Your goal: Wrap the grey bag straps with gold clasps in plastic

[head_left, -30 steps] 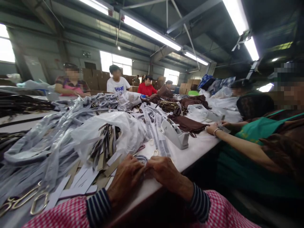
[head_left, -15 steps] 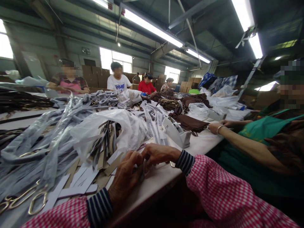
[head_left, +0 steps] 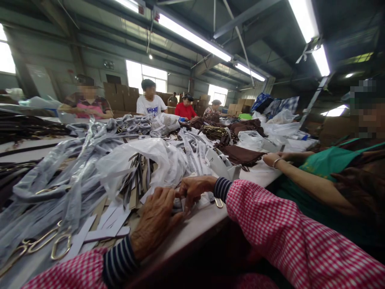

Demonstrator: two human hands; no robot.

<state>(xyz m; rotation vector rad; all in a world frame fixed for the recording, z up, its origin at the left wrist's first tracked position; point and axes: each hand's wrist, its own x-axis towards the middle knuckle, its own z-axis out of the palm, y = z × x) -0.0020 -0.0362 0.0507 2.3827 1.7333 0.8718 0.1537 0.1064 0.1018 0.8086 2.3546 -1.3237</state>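
Lower centre of the frame: left hand (head_left: 158, 218) is lying knuckles up, fingers curving close together, thumb reaching toward a grey strap (head_left: 177, 205). Right hand (head_left: 194, 190) is meeting it at centre, fingers bending downward over the strap. Strap is sitting between the hands at the table (head_left: 207, 218) edge, partly hidden; cannot tell whether either hand is gripping it. Metal ring (head_left: 219, 203) is lying just beside the right hand. Tape dispenser (head_left: 221, 165) is standing beyond. Plastic bag (head_left: 168, 158) and flat strips (head_left: 112, 220) are spreading left of centre. At right, a co-worker's hands (head_left: 273, 159) are resting near brown cloth (head_left: 240, 155).
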